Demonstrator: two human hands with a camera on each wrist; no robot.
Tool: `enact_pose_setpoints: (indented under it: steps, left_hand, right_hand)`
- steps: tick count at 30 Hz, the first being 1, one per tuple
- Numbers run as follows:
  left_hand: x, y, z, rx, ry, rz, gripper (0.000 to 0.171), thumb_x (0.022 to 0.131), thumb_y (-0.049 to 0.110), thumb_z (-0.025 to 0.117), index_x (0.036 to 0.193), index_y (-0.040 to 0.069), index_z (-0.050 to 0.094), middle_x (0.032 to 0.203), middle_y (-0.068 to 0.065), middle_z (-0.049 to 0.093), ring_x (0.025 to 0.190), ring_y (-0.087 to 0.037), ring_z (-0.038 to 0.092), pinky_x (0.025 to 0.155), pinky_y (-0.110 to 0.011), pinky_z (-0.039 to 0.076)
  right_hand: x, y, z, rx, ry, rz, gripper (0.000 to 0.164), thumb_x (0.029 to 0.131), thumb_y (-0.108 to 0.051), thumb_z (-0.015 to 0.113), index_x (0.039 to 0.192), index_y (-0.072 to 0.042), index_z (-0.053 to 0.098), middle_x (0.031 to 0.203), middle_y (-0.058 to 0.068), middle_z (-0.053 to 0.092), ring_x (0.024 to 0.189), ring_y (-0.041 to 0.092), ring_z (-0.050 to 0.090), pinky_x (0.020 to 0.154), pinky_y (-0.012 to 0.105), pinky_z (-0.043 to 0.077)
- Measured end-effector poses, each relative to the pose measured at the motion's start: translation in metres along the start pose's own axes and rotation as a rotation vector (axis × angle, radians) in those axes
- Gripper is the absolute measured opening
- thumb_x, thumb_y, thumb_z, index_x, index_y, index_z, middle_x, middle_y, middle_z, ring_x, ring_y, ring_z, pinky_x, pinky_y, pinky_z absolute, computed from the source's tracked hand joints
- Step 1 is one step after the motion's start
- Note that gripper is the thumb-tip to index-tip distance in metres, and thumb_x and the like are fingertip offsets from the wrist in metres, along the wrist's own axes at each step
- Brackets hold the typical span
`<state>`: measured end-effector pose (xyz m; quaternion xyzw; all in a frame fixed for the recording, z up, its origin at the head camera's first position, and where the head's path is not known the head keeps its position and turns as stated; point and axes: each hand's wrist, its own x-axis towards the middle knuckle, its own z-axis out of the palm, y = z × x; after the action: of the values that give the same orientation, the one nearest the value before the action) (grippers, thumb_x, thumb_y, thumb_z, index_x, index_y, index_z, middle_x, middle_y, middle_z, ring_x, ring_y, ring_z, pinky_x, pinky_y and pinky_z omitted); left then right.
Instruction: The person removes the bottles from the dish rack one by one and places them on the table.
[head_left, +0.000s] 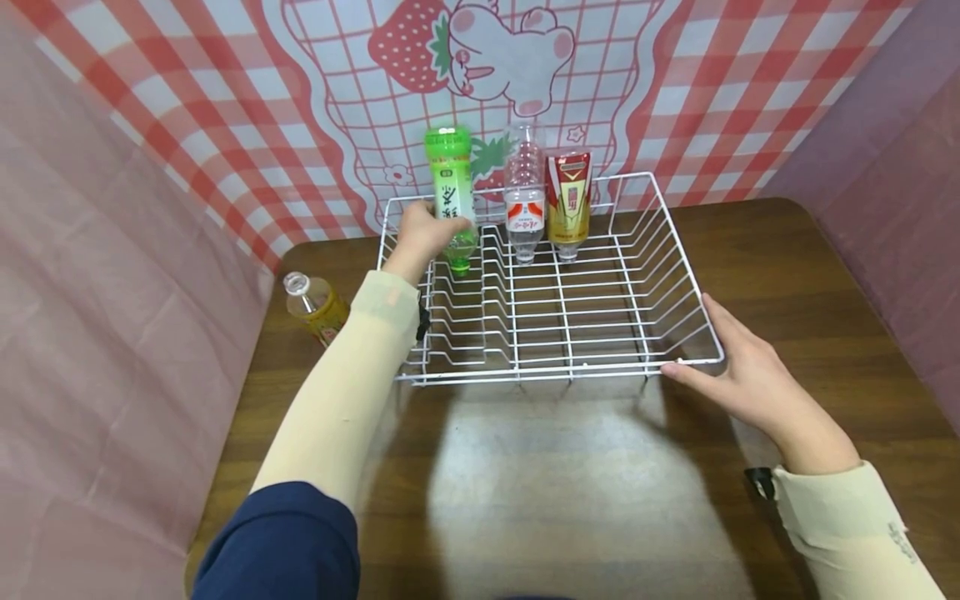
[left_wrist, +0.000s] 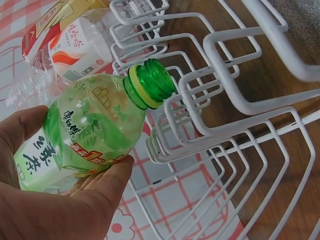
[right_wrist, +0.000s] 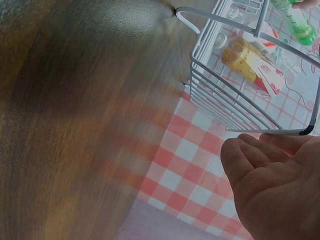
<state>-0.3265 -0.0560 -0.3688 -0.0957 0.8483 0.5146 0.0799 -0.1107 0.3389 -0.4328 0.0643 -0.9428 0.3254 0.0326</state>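
Note:
My left hand [head_left: 429, 233] grips an upside-down green tea bottle [head_left: 452, 187] at the rack's back left. In the left wrist view its uncapped green neck [left_wrist: 157, 82] is close by the white wires, with thumb and fingers on opposite sides of the body. The white wire dish rack [head_left: 573, 372] has a clear bottle [head_left: 525, 215] and a red-and-gold bottle [head_left: 570, 196] leaning neck down along its back. At the rack's front right corner rests my right hand [head_left: 750, 379], thumb on the front rim, fingers stretched along the outer side.
Left of the rack, a yellow-labelled bottle [head_left: 318, 310] stands on the brown wooden table [head_left: 787, 275]. A red-and-white checked cloth [head_left: 247, 92] hangs behind, and pink curtains [head_left: 120, 333] line the sides.

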Motion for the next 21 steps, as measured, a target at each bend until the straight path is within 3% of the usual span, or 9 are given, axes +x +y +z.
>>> enact_pose_setpoints:
  steps: [6,21]
  left_hand:
    - [-0.006,0.003,-0.003,-0.056,-0.013,0.011,0.047,0.087,0.019,0.079,0.126,0.0,0.06,0.112,-0.012,0.064,0.097,-0.026,0.065,0.085,-0.035,0.056]
    - [-0.012,0.007,-0.004,-0.024,-0.025,0.008,0.052,0.088,0.019,0.079,0.132,0.0,0.058,0.115,-0.011,0.064,0.099,-0.025,0.063,0.088,-0.036,0.055]
  right_hand:
    - [0.0,0.001,0.0,-0.014,0.001,-0.006,0.113,0.077,-0.04,0.09,0.164,-0.02,0.02,0.16,0.02,0.033,0.134,0.051,0.04,0.098,0.071,0.036]
    - [0.001,0.001,0.0,-0.022,-0.015,-0.018,0.112,0.079,-0.04,0.088,0.164,-0.014,0.02,0.161,0.023,0.03,0.135,0.052,0.038,0.101,0.073,0.033]
